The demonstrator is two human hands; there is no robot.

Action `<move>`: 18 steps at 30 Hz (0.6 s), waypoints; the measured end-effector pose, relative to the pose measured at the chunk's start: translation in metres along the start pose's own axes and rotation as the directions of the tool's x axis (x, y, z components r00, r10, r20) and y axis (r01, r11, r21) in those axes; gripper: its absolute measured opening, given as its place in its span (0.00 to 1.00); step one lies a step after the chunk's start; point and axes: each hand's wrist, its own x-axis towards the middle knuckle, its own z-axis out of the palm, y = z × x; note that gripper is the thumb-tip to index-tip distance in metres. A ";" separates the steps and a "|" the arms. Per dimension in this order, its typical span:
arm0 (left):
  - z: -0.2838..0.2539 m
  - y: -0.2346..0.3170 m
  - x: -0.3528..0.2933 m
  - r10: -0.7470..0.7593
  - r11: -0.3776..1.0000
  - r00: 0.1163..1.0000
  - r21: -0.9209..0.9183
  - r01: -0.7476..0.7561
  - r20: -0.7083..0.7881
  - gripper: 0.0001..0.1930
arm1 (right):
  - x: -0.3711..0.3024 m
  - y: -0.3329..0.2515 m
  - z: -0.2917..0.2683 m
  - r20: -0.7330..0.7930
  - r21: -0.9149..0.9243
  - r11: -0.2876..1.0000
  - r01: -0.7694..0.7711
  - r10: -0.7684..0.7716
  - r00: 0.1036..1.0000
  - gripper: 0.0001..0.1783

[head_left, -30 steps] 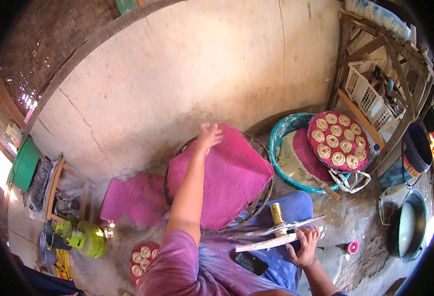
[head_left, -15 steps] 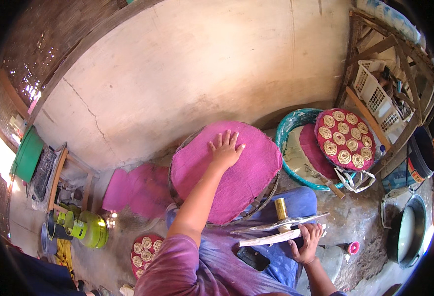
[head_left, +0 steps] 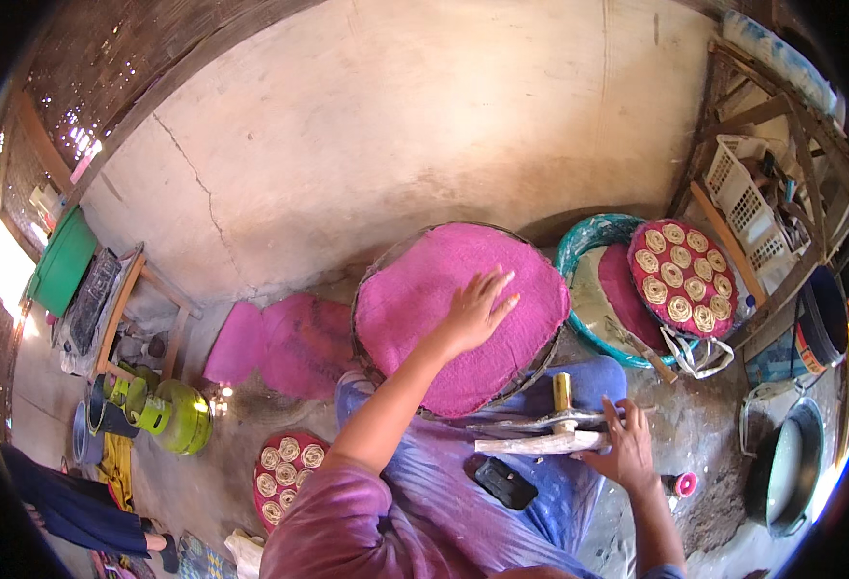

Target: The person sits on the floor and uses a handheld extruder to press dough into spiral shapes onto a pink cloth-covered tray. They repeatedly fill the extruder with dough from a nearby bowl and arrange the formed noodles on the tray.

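Observation:
A pink cloth [head_left: 415, 299] covers a large round frame in front of me. My left hand [head_left: 477, 311] is over the cloth's right half with its fingers spread, holding nothing; whether it touches the cloth I cannot tell. A wooden hand press [head_left: 540, 442], two bars with an upright brass cylinder [head_left: 562, 391] between them, lies across my lap. My right hand [head_left: 627, 449] grips the right end of its bars, thumb below and fingers over the top. A black phone-like slab [head_left: 506, 482] rests on my lap beneath the press.
At right, a round red tray of coiled noodle-like rosettes [head_left: 651, 280] rests on a teal basin [head_left: 567, 265]. Another such tray [head_left: 268, 516] lies at lower left. Near a green gas cylinder [head_left: 188, 425], another person's dark garment [head_left: 67, 502] shows. A dark basin [head_left: 791, 463] stands far right.
My left hand has shifted right and nearer over the cloth, its fingers now pointing more to the right. My right hand's fingers have moved higher on the press's end. The whole view has shifted slightly.

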 end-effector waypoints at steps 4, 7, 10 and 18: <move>0.000 0.012 -0.061 0.149 0.988 0.985 -0.022 -0.151 -0.084 0.28 | 0.017 -0.001 -0.024 0.092 -0.217 0.966 0.140 -0.123 0.988 0.45; -0.017 0.001 -0.101 0.107 0.983 0.976 -0.124 -0.132 -0.189 0.28 | 0.017 0.007 -0.031 0.082 -0.205 0.939 0.277 -0.265 0.961 0.41; -0.051 -0.008 -0.137 -0.014 0.900 0.956 -0.421 -0.116 -0.293 0.30 | 0.005 0.011 -0.034 0.031 0.020 0.961 0.274 -0.275 0.961 0.38; -0.085 0.079 -0.126 0.330 -0.090 0.910 -0.968 -0.234 -0.251 0.46 | -0.008 -0.041 -0.051 0.446 0.833 0.461 -0.306 -0.231 0.865 0.47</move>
